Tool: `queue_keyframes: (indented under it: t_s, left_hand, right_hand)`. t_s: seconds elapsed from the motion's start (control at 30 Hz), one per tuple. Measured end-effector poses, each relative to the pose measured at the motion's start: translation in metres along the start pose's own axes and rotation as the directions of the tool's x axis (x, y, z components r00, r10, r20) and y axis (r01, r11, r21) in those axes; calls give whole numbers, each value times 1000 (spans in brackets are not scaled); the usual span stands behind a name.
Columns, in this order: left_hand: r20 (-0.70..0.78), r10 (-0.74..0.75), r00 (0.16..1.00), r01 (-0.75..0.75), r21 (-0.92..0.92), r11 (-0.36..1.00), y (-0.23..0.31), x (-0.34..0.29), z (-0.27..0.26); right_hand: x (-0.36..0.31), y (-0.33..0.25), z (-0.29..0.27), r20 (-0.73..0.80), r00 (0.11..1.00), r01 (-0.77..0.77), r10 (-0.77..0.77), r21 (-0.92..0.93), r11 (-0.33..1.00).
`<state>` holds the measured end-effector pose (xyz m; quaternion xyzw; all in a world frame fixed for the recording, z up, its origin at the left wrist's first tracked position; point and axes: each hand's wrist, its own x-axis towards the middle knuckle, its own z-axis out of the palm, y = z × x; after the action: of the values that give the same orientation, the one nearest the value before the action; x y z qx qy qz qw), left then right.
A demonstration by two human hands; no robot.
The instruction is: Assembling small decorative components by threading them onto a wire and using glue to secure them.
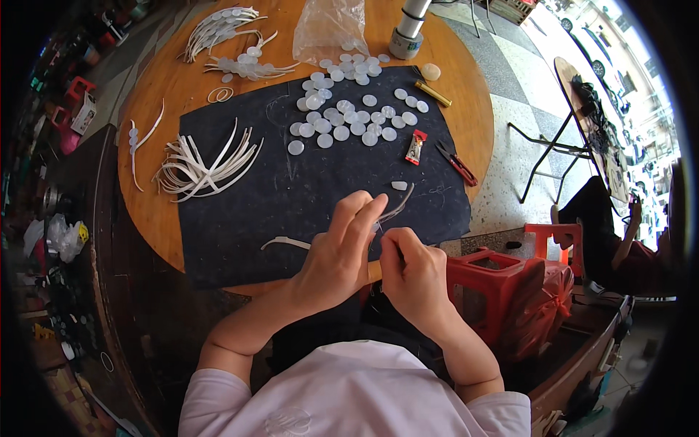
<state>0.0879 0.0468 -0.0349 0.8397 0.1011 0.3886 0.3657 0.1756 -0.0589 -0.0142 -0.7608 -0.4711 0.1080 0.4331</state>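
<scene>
Near the front edge of the black mat (240, 240), my left hand (338, 251) is closed around a thin white strip (287, 242). One end of the strip lies to the left of that hand, and what looks like its other end sticks up past the fingertips. A bit of something clear shows between the two hands. Close on its right, my right hand (416, 275) is pinched, its fingertips turned inward; whatever they grip is hidden. Just beyond the hands lies a small white block (399, 186). Translucent round discs (341, 133) are scattered farther back.
A bundle of white strips (207, 171) lies at left. Red-handled thread snips (460, 167), a red packet (416, 147) and a brass-coloured tube (433, 93) lie at right. Behind are strips with discs (218, 30), a clear bag (330, 33) and a white post (406, 44). Red stools (484, 280) stand right.
</scene>
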Motion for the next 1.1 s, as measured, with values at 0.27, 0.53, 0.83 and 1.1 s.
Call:
queue_keyframes:
  t_s: [0.27, 0.53, 0.83, 1.1]
  left_hand:
    - [24, -135, 990, 137, -49, 989, 33, -3, -6]
    - [27, -95, 995, 93, 69, 993, 57, -6, 4]
    - [83, 133, 988, -148, 218, 965, 68, -5, 10]
    - [44, 124, 991, -130, 207, 970, 67, -8, 15]
  right_hand:
    - [-36, -7, -16, -160, 987, 19, 8, 167, 986]
    - [-55, -12, -32, -68, 996, -42, 56, 193, 980]
    - [-56, -14, -37, -143, 987, 88, -75, 92, 992]
    - [-63, -8, -36, -41, 999, 29, -26, 83, 996]
